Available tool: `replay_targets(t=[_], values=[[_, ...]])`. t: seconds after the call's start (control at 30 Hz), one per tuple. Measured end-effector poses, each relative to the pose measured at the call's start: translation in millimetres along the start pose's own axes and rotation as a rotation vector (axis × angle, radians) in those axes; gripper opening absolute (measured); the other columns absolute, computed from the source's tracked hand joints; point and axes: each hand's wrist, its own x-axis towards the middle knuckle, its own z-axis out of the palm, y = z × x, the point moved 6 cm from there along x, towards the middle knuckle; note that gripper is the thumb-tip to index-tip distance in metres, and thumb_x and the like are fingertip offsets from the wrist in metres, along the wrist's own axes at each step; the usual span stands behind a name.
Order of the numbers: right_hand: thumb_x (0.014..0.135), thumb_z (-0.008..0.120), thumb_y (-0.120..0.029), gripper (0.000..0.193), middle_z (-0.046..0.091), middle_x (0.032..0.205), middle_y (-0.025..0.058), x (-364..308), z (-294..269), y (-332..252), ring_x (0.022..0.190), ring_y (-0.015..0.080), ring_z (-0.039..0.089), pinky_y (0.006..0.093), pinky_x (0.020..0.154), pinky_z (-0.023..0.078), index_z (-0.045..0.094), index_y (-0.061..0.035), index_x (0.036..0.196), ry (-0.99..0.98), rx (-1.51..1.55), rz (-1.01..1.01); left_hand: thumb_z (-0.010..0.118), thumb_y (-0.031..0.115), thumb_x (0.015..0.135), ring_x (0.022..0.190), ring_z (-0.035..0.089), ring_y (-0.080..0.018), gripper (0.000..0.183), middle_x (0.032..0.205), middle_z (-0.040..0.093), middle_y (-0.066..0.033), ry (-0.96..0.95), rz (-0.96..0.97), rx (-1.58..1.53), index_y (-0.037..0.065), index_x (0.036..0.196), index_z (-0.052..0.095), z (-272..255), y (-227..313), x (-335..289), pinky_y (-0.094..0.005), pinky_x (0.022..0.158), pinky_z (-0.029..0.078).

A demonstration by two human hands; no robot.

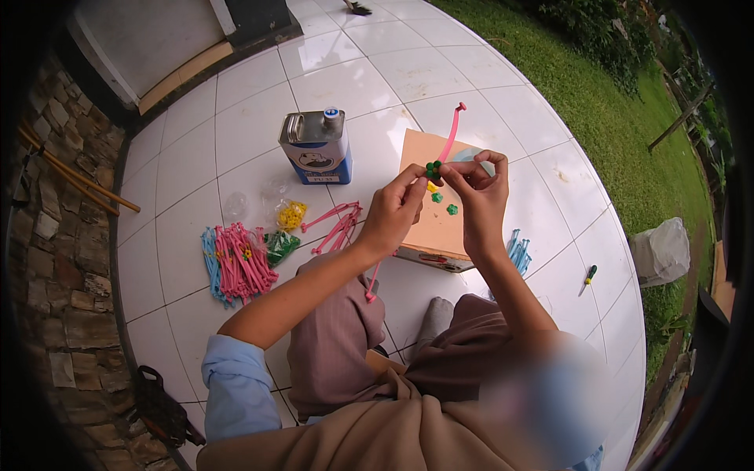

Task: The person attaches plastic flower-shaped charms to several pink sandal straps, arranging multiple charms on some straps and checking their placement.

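Observation:
A green flower-shaped piece [433,169] is pinched between the fingertips of my left hand [395,206] and my right hand [482,195]. From this pinch a pink plastic strap [452,132] with a knobbed end sticks up. Another pink length [375,280] hangs below my left hand; whether both are one strap is hidden by the fingers. Beneath my hands stands a cardboard box [419,228], with two loose green flower pieces [437,198] and a yellow one [432,187] on top. Several pink straps [339,228] lie on the floor left of my left hand.
Pink strap bundles [239,263] and blue straps [212,271] lie left, by bags of yellow pieces [291,214] and green pieces [280,246]. A metal can [318,149] stands behind. More blue straps [518,251] and a small green-handled tool [589,276] are at right.

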Motion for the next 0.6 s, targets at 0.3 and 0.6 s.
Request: replay_targets(t=[0.3, 0.6], values=[[0.078, 0.066, -0.003, 0.041, 0.062, 0.081, 0.0092, -1, 5, -1, 0.074, 0.0133, 0.055, 0.0256, 0.067, 0.043, 0.031, -0.0064, 0.099, -0.021, -0.099, -0.151, 0.049, 0.022, 0.093, 0.052, 0.043, -0.0040, 0.019, 0.061, 0.056, -0.0026, 0.118, 0.063, 0.176, 0.003, 0.091, 0.052, -2, 11, 0, -0.0236, 0.048, 0.035], [0.077, 0.068, -0.006, 0.060, 0.055, 0.072, 0.0037, 0, 13, 3, 0.068, 0.0098, 0.052, 0.0201, 0.062, 0.040, 0.024, -0.0048, 0.117, -0.025, -0.114, -0.055, 0.052, 0.019, 0.092, 0.056, 0.044, -0.0047, 0.017, 0.065, 0.058, -0.0045, 0.159, 0.089, 0.231, 0.002, 0.090, 0.052, -6, 10, -1, -0.0236, 0.051, 0.037]])
